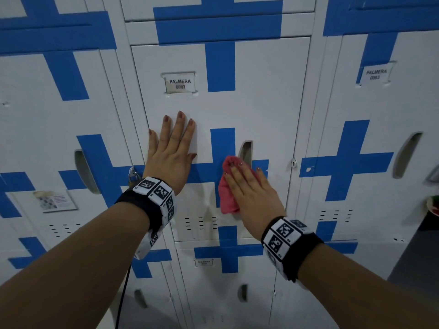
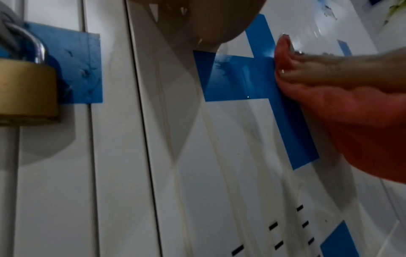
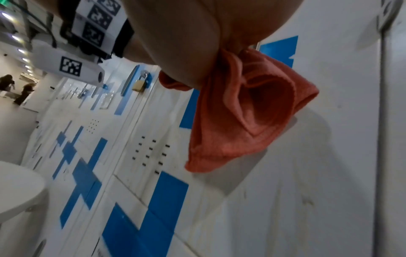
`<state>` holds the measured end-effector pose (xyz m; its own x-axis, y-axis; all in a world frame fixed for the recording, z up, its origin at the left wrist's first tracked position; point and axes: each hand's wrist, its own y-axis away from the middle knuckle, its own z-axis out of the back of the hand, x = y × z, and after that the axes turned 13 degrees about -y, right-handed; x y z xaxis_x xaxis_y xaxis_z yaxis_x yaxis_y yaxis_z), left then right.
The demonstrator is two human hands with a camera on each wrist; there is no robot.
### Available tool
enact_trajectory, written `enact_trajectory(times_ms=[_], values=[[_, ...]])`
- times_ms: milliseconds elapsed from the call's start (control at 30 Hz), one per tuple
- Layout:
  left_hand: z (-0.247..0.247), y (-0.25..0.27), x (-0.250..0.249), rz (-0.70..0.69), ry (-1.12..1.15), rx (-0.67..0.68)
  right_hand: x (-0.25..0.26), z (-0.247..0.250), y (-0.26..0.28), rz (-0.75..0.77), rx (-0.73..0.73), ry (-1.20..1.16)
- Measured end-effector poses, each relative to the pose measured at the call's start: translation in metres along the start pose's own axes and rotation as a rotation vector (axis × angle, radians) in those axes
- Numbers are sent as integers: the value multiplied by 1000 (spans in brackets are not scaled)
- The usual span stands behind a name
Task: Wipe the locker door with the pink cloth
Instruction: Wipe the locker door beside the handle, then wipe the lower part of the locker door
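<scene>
The white locker door [image 1: 261,103] carries a blue tape cross and a label reading PALMERA 0007 [image 1: 179,83]. My left hand [image 1: 173,143] lies flat on the door's left half with its fingers straight and spread upward. My right hand [image 1: 244,181] presses the pink cloth [image 1: 226,193] flat against the door at the cross, just below the handle recess [image 1: 245,150]. Its fingers are straight. A crumpled part of the cloth [image 3: 241,113] hangs below the palm. In the left wrist view the right hand [image 2: 340,73] sits on top of the cloth [image 2: 351,121].
A brass padlock [image 1: 133,176] hangs on the neighbouring locker, close to my left wrist. Vent slots [image 1: 200,223] sit below both hands, and a hasp [image 1: 293,162] is at the door's right edge. More lockers stand on either side and below. Two people [image 3: 24,92] are far off.
</scene>
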<state>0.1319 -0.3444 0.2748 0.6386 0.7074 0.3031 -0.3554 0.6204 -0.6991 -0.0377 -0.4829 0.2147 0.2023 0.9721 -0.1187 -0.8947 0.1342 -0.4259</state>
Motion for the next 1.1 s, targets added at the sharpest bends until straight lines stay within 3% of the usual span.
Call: enact_trajectory(times_ms=[267,367,433,500,567,633,700,800,867,967,1100], values=[[9,3,-5,20,29,2,-15,-11,26,46,173,67],[13,4,-8,30,54,3,-16,-10,30,70,141,-9],[16,6,-10,36,68,1,-13,-5,33,35,56,-174],[19,10,-14,35,86,-2,-12,0,36,-100,7,-389],[23,16,-21,25,128,3,-14,8,39,-256,30,-598],[29,23,-33,-13,218,13,-21,13,40,-316,84,-777],[35,32,-48,-118,460,42,-28,16,41,-332,120,-1051],[39,48,-77,-230,924,292,-31,22,45,-338,120,-1497],[35,55,-98,-147,1121,485,-32,24,50,-393,80,-1651],[20,60,-122,-21,1091,474,-34,14,56,-498,-77,-1573],[11,71,-139,47,940,504,-32,-11,71,-621,-343,-1331]])
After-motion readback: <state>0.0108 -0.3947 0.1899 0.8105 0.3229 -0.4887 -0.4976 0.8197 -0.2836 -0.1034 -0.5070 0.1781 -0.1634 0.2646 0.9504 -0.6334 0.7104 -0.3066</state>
